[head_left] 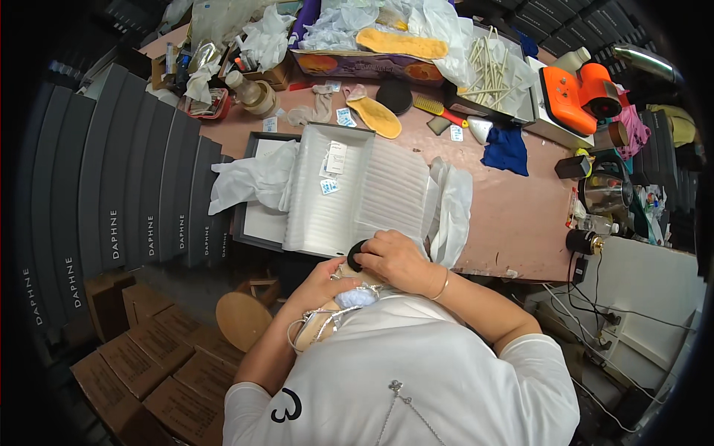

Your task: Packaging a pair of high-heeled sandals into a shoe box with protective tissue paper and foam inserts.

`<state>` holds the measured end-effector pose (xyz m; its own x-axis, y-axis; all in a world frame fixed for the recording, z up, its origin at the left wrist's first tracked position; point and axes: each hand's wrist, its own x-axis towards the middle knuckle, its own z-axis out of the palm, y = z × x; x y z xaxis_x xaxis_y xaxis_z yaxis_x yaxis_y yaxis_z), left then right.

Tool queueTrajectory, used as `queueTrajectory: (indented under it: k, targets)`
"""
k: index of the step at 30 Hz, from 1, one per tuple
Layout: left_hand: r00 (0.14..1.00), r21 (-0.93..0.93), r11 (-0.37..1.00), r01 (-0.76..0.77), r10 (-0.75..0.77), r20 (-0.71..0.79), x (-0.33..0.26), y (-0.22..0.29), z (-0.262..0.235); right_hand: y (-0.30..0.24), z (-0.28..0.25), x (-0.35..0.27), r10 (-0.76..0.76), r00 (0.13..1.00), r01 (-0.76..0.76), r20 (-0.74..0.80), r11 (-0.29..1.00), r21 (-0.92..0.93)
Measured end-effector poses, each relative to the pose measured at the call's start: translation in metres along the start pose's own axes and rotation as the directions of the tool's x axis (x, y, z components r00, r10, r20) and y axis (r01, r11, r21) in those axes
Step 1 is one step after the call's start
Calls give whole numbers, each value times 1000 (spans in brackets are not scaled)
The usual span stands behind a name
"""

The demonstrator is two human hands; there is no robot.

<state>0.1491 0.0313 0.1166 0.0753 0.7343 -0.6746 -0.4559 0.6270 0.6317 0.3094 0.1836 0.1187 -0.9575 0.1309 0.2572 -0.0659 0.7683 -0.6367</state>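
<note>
A beige shoe with silvery straps [318,327] is held against the person's front, just off the near edge of the surface [494,215]. The left hand [325,285] is half closed around it, with pale blue stuffing [355,298] showing among the straps. The right hand [398,260] has its fingers bent in on a small black pad [355,256] at the shoe's upper end; the fingers overlap there, so whether the pad touches the shoe I cannot tell. Beyond the hands, white ribbed wrapping [320,215] reaches the surface's near edge beside a dark grey box [256,236]. Toward the far edge lie a yellow insole [379,117] and a yellow-and-red comb [439,110]; a blue cloth [507,151] lies nearer the right edge.
</note>
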Motion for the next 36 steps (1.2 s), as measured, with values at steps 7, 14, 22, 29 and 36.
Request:
queueTrajectory:
  k: [7,14,22,29,36]
  targets:
    - [998,4,998,59,-59,-13,-2,5,5,-4,-5,-4,-21,997,22,70,1000,-11]
    - [999,-75,997,18,-15,41,3,7,-2,10,1,-6,-30,999,30,43,999,11]
    - [960,-229,937,-265,235,-150,39,37,-27,157,-66,45,309,894,-422,-324,825,-377]
    - [772,-222,795,-565,414,-483,66,45,-14,62,-38,51,446,893,-372,68,641,671]
    - [714,-117,787,-606,473,-516,50,44,6,44,1,48,390,920,-295,48,605,740]
